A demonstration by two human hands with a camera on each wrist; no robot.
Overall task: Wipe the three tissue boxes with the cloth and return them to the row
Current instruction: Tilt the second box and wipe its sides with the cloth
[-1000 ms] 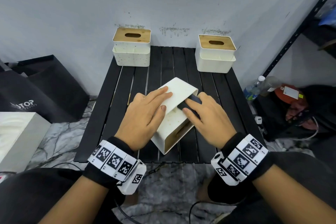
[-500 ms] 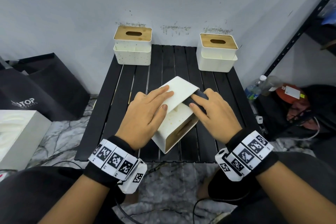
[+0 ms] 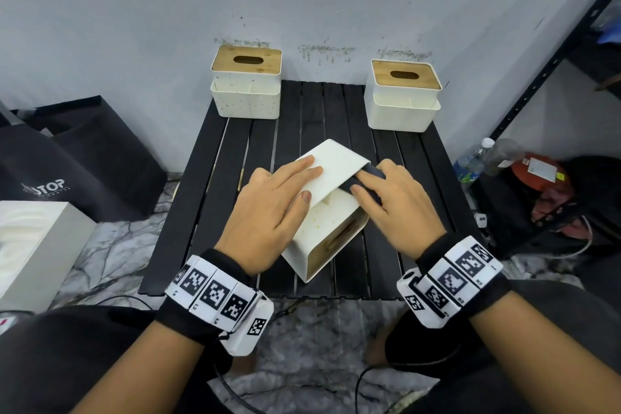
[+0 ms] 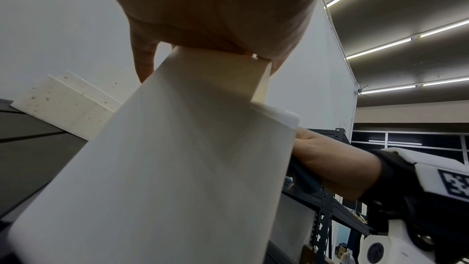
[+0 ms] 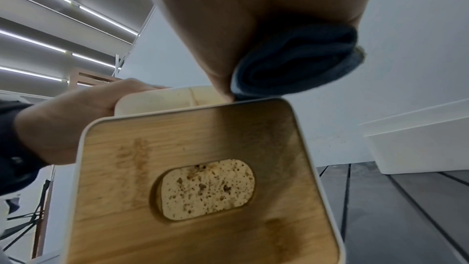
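Note:
A white tissue box (image 3: 336, 158) lies tipped on its side mid-table, its wooden lid (image 5: 203, 188) facing me. My left hand (image 3: 311, 183) rests flat on its upper face, fingers straight. Near the box's far right corner my right hand (image 3: 376, 185) holds a folded dark blue cloth (image 3: 369, 173) against the right side; the cloth (image 5: 296, 61) is tucked between thumb and fingers. Two more white boxes with wooden lids stand upright against the wall, one at back left (image 3: 247, 87) and one at back right (image 3: 401, 94). The left wrist view is mostly filled by the box's white wall (image 4: 177, 168).
The black slatted table (image 3: 215, 195) is small, with the wall right behind it. A black bag (image 3: 84, 158) and a white box (image 3: 33, 245) sit on the floor to the left. Bottles (image 3: 470, 161) and a dark metal rack (image 3: 544, 64) stand to the right.
My right hand has slid the cloth along the box's right side, away from me toward its far corner. The left hand and the box have stayed put.

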